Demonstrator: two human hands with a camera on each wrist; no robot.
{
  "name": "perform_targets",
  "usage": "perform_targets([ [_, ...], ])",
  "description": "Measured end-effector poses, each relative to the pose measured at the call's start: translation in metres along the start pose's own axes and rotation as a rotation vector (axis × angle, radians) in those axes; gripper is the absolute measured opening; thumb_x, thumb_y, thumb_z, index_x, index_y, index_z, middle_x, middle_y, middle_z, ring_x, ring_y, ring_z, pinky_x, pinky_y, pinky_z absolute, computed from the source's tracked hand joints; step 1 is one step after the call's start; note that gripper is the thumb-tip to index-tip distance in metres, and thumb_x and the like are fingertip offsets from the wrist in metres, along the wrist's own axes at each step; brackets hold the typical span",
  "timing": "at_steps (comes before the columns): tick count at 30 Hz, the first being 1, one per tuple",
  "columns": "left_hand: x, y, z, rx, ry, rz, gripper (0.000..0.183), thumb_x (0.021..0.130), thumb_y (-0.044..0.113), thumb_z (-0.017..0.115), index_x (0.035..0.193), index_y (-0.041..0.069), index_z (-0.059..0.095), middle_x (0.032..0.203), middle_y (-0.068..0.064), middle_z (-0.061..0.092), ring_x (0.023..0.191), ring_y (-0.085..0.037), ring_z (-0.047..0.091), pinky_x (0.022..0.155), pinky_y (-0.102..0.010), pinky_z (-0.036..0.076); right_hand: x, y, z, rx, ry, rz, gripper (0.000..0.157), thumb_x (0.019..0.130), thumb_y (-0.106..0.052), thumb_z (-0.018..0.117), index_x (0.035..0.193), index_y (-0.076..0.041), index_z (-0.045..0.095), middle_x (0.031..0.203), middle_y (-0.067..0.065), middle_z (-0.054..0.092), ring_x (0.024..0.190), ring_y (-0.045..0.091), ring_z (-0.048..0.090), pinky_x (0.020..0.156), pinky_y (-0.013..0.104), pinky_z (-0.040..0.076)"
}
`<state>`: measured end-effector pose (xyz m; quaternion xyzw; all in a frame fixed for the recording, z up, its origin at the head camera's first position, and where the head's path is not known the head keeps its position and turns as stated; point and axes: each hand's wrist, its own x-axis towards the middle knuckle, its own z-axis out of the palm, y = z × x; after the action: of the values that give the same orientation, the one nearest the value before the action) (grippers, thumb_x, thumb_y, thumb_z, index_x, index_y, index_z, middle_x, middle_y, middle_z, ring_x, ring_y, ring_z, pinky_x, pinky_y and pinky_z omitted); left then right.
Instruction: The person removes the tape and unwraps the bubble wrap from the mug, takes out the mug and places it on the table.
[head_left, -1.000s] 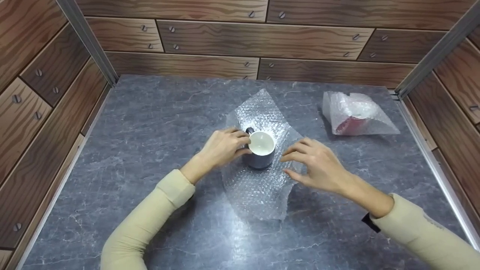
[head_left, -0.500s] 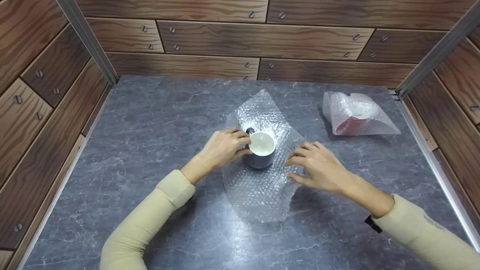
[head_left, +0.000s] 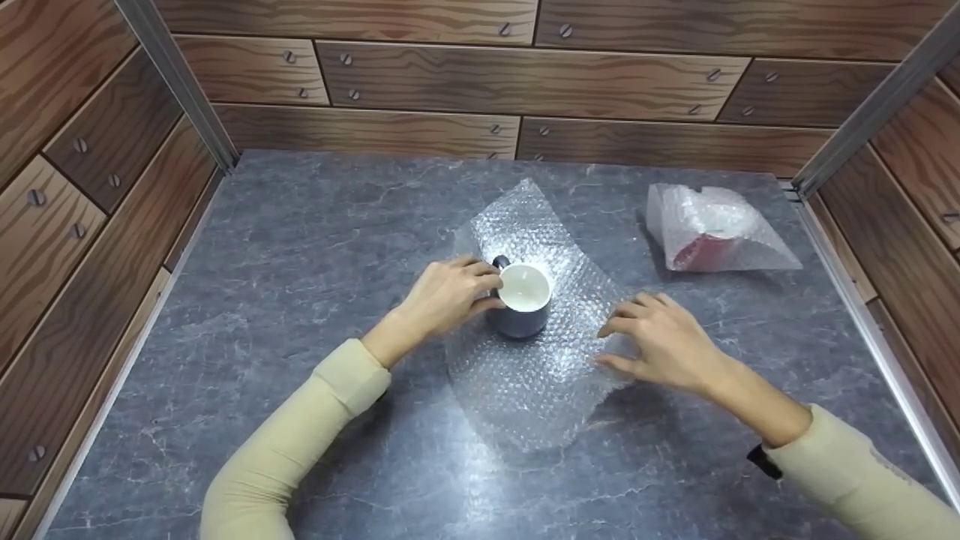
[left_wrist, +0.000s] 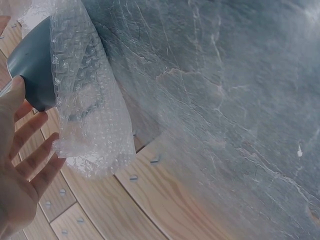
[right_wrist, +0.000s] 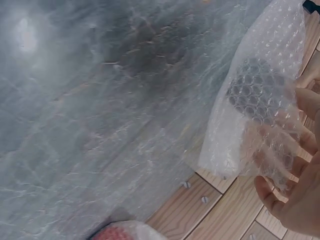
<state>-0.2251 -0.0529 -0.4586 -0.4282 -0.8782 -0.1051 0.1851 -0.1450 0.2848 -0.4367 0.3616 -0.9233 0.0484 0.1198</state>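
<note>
A dark mug point(head_left: 519, 322) with a white inside stands upright on a sheet of bubble wrap point(head_left: 510, 394), its handle toward the back left. My left hand point(head_left: 448, 294) holds the mug at its left side, thumb and fingertips right at the rim by the handle. In the left wrist view the thumb lies against the mug's dark wall point(left_wrist: 37, 62). My right hand point(head_left: 667, 341) is at the sheet's right edge, thumb and fingers spread apart. In the right wrist view, several of its fingers show through the raised bubble wrap point(right_wrist: 250, 95).
A bubble-wrapped bundle point(head_left: 716, 229), red and white inside, lies at the back right of the grey marbled table point(head_left: 322, 217). Wood-patterned panels point(head_left: 525, 75) with metal corner posts stand around the table's back and sides.
My right hand has moved right and slightly toward the front, and the right edge of the bubble wrap has spread out with it. The left hand and the mug have stayed in place.
</note>
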Motion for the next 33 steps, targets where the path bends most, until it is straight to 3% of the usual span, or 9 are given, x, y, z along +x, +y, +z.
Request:
perform_targets([
  [3,0.0,0.0,0.0,-0.002,-0.003,0.001,0.03,0.096,0.046,0.07,0.109,0.019,0.077,0.118,0.002,0.08,0.106,-0.022,0.073,0.08,-0.035,0.064,-0.005,0.002,0.0,0.0,-0.036,0.023,0.035,0.08,-0.046,0.088,0.1,-0.018,0.08,0.1,0.003,0.077,0.095,0.024,0.066,0.08,0.041,0.055],
  [9,0.0,-0.001,-0.001,-0.003,-0.021,-0.007,0.031,0.095,0.046,0.07,0.108,0.019,0.076,0.118,0.002,0.08,0.107,-0.023,0.073,0.082,-0.036,0.065,-0.011,0.007,0.0,0.019,-0.143,0.081,0.039,0.079,-0.046,0.088,0.103,-0.017,0.08,0.107,0.006,0.077,0.105,0.032,0.069,0.091,0.056,0.06],
  [20,0.001,0.0,-0.001,-0.004,-0.025,-0.014,0.032,0.096,0.047,0.069,0.109,0.019,0.076,0.119,0.002,0.079,0.107,-0.023,0.073,0.081,-0.036,0.064,-0.026,0.013,0.01,0.029,-0.243,0.157,0.048,0.078,-0.054,0.088,0.107,-0.017,0.08,0.11,0.01,0.076,0.104,0.036,0.07,0.093,0.058,0.061],
  [24,0.001,0.0,-0.001,-0.001,-0.03,-0.018,0.032,0.096,0.047,0.069,0.109,0.019,0.076,0.119,0.002,0.079,0.107,-0.023,0.073,0.08,-0.036,0.064,-0.032,0.015,0.015,0.034,-0.274,0.179,0.05,0.078,-0.057,0.086,0.108,-0.018,0.08,0.11,0.011,0.074,0.098,0.033,0.071,0.085,0.056,0.063],
  [31,0.0,0.0,0.0,-0.001,-0.023,-0.019,0.033,0.095,0.048,0.069,0.109,0.019,0.076,0.119,0.002,0.079,0.107,-0.023,0.072,0.081,-0.036,0.064,-0.041,0.016,0.023,0.064,-0.301,0.232,0.054,0.078,-0.061,0.085,0.112,-0.02,0.079,0.132,0.027,0.07,0.119,0.05,0.069,0.095,0.067,0.059],
  [33,0.0,0.0,0.0,-0.001,-0.021,-0.019,0.033,0.095,0.048,0.069,0.109,0.019,0.076,0.119,0.002,0.079,0.107,-0.023,0.072,0.082,-0.035,0.064,-0.043,0.016,0.026,0.071,-0.296,0.239,0.055,0.077,-0.062,0.085,0.112,-0.02,0.079,0.128,0.023,0.072,0.114,0.047,0.071,0.091,0.063,0.062],
])
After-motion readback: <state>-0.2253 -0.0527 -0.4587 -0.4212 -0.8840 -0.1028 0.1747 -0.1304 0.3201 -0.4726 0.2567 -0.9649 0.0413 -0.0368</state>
